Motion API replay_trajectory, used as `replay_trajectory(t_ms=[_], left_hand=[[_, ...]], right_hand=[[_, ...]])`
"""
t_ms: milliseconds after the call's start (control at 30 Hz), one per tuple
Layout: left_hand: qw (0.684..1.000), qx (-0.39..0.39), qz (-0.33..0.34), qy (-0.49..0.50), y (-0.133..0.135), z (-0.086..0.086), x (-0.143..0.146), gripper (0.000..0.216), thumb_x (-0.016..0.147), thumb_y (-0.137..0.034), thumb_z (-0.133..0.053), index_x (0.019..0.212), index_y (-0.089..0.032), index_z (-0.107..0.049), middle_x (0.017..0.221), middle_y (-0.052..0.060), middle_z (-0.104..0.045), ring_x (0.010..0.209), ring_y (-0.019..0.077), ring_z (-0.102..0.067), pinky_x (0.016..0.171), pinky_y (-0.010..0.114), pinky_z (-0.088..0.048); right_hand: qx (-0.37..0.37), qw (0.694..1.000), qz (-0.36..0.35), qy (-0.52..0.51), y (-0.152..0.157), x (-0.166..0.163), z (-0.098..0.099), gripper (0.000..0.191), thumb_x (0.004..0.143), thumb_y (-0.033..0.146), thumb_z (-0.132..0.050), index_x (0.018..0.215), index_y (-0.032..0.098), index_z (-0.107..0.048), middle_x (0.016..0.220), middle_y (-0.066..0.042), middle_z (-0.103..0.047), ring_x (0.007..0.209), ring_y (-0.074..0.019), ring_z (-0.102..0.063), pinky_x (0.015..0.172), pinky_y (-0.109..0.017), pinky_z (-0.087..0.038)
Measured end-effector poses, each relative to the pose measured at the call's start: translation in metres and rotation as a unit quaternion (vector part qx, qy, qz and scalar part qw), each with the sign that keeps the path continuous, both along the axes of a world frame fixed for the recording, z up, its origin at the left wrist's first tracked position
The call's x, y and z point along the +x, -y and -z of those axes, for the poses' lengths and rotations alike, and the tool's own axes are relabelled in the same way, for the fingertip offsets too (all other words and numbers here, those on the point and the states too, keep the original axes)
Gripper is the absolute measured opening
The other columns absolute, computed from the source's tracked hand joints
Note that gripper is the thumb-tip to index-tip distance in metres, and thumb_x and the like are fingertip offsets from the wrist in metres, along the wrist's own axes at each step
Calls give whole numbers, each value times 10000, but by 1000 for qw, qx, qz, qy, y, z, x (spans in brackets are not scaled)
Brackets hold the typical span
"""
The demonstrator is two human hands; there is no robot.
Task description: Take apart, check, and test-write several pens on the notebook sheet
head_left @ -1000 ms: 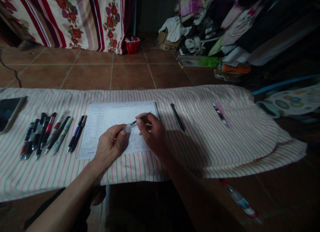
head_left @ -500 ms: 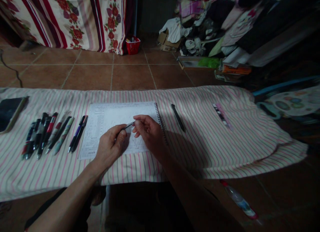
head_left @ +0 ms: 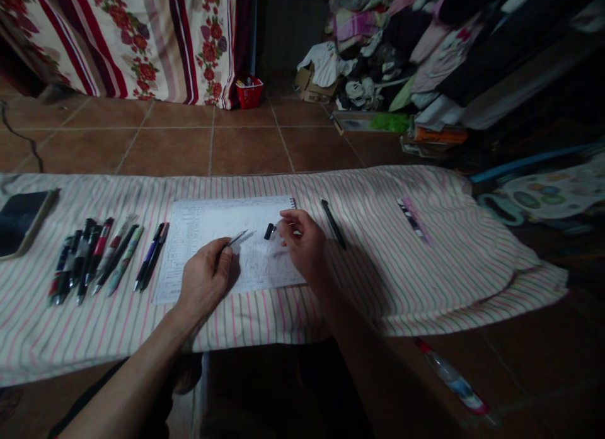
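Right fingers (head_left: 289, 222) pinch the cap (head_left: 269, 231) near the pen (head_left: 236, 239).

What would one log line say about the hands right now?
left hand: holds pen | right hand: pinches black cap, apart from pen | under: spiral notebook | beside: row of pens
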State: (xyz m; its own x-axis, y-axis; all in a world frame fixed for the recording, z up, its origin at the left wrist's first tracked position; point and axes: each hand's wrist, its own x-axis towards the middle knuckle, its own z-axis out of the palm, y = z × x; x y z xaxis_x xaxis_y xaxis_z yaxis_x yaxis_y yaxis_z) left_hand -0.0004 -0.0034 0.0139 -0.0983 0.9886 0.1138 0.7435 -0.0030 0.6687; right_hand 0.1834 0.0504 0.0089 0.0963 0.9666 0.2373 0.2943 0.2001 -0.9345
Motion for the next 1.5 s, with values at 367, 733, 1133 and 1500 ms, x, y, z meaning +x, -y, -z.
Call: replay_trajectory(t_ms=[367,733,1133,1500], left_hand=[[996,-75,-18,-41,0,-6,2,436,865,-376,-353,1118,-140,-617,991,106,-714,922,266,-653,793,357,-474],[992,-107,-26,-68,-4,-12,15,410,880,-334,-350,1146,-156,-606,1029,109,-705,963,281,-643,794,350,-453],[993,-105,-15,-54,-8,-9,19,390,876,-327,-359,1118,-166,-620,1005,102,-710,947,283,-647,774,352,-455],[991,-115,-24,-63,-7,-8,8,413,877,-348,-353,1137,-158,-612,1025,108,-706,961,288,-642,787,356,-455]], right_hand=[[33,975,37,215,-7,23,-3,143,784,145,-546,867,164,-661,821,-51,-578,673,-133,-578,703,-288,-498],[21,961,-28,273,-2,4,9,162,783,177,-602,939,195,-639,823,-23,-575,662,-123,-550,667,-251,-451],[5,916,-37,399,11,-14,3,308,826,380,-607,1062,182,-596,909,-62,-614,819,-177,-593,719,-276,-432],[35,919,-61,387,10,-18,13,150,887,300,-520,832,200,-618,851,-23,-596,731,-124,-582,661,-235,-399]])
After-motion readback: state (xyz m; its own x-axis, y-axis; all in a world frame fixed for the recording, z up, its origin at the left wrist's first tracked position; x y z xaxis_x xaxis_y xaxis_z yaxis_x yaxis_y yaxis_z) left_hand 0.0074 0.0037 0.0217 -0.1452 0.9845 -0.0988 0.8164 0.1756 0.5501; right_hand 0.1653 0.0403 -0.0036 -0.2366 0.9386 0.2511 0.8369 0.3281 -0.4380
